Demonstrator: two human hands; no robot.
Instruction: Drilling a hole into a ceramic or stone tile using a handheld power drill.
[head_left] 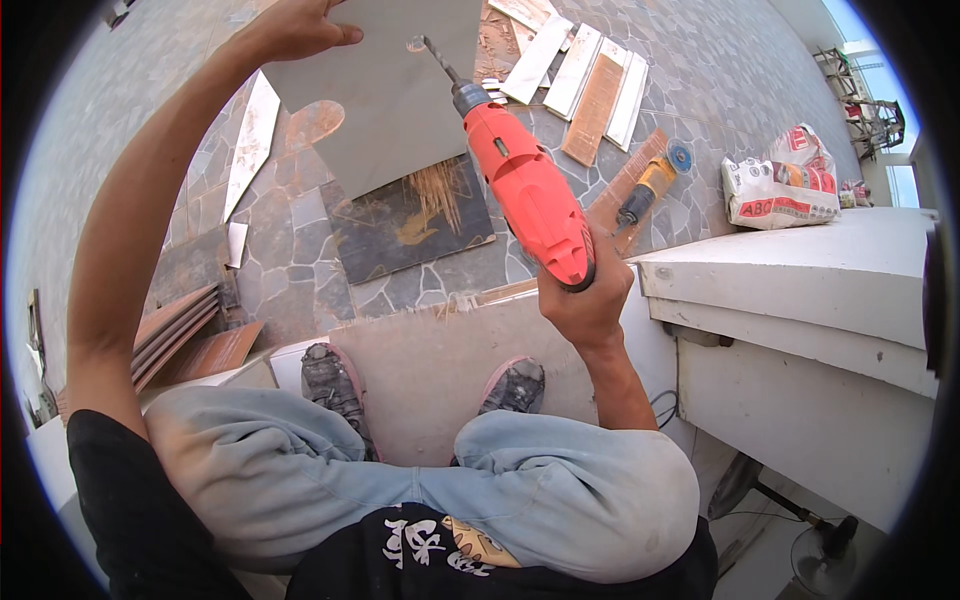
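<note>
My right hand point(590, 290) is wrapped around the rear grip of a red power drill point(530, 195). Its long bit points up and away, with the tip at a small round pale spot in a large grey tile point(390, 110). At the tile's far left edge is my left hand point(290, 30), its thumb over the face and its other fingers partly cut off by the picture's top. The tile's near corner lies over a dark board point(420, 235), beside a frayed straw-coloured brush point(435, 198). Whether the bit has entered the tile cannot be told.
An angle grinder point(650, 190) rests on a brown plank to the right. Cut tile strips point(590, 85) lie beyond it. A printed bag point(785, 180) sits by a white ledge point(800, 270). Brown tiles point(185, 330) are stacked at left; my shoes point(335, 385) stand on a step.
</note>
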